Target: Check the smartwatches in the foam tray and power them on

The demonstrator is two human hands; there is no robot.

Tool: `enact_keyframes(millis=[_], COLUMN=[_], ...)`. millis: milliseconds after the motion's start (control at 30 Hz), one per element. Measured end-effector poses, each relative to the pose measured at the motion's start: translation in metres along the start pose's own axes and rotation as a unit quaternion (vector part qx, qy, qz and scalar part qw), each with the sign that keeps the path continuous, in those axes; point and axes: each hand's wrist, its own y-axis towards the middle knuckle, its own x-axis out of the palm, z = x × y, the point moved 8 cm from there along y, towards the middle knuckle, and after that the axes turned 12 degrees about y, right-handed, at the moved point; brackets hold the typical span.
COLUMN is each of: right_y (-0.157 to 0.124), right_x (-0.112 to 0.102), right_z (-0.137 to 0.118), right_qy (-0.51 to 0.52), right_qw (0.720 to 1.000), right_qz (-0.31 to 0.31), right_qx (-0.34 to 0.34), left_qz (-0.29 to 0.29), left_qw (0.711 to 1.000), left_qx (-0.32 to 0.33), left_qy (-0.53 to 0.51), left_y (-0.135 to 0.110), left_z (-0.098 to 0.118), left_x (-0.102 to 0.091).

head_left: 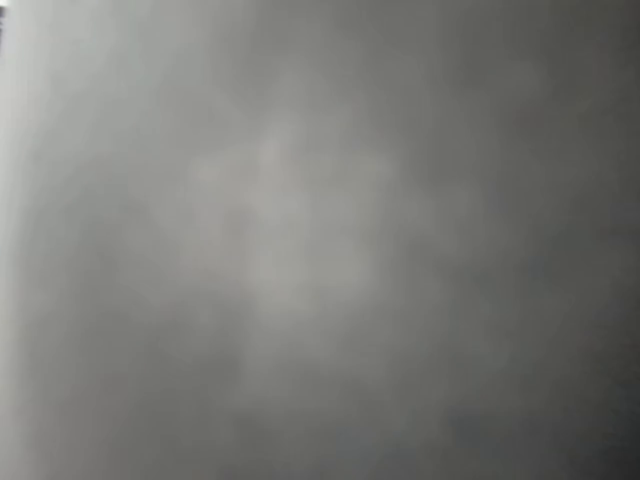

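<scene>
**Filling the Frame: A Blur of Grey, No Hands in Sight**

A grey haze [320, 240] takes up the whole head view. It is soft and out of focus, palest near the middle and darkest toward the lower right corner. A brighter strip [7, 200] runs down the left edge, with a small dark sliver [1, 27] at the top left corner; what either one is cannot be told. Neither the left hand nor the right hand is in view, so how far open they are, and whether either holds anything, cannot be told. No handled object shows anywhere, and where it lies cannot be read from here. How much of the work is done, and how much is left, this view does not show.
</scene>
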Motion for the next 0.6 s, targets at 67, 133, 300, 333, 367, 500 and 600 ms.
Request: enact_keyframes(millis=[67, 133, 300, 333, 367, 500, 600], right_y=[-0.039, -0.078, -0.136, -0.143, -0.149, -0.172, -0.185], right_x=[-0.001, 0.001, -0.004, -0.008, -0.013, -0.029, -0.036], right_z=[0.028, 0.056, 0.143, 0.163, 0.183, 0.247, 0.275], right_qy=[-0.032, -0.052, -0.056, -0.056, -0.054, -0.037, -0.001], right_qw=[0.995, 0.982, 0.950, 0.946, 0.943, 0.944, 0.953], right_qz=[0.057, 0.107, 0.179, 0.189, 0.198, 0.230, 0.240], right_qx=[0.073, 0.144, 0.250, 0.259, 0.263, 0.234, 0.185], left_qz=[-0.005, -0.016, 0.069, 0.082, 0.092, 0.160, 0.191], left_qw=[1.000, 0.999, 0.995, 0.994, 0.992, 0.977, 0.969], left_qx=[0.021, 0.034, 0.026, 0.028, 0.037, 0.119, 0.145], left_qy=[0.013, 0.026, 0.067, 0.072, 0.073, 0.068, 0.063], left_y=[-0.009, -0.021, -0.011, -0.002, 0.009, 0.049, 0.067], left_z=[0.003, 0.001, 0.008, 0.014, 0.021, 0.050, 0.053], left_x=[0.016, 0.035, 0.071, 0.078, 0.085, 0.098, 0.099])
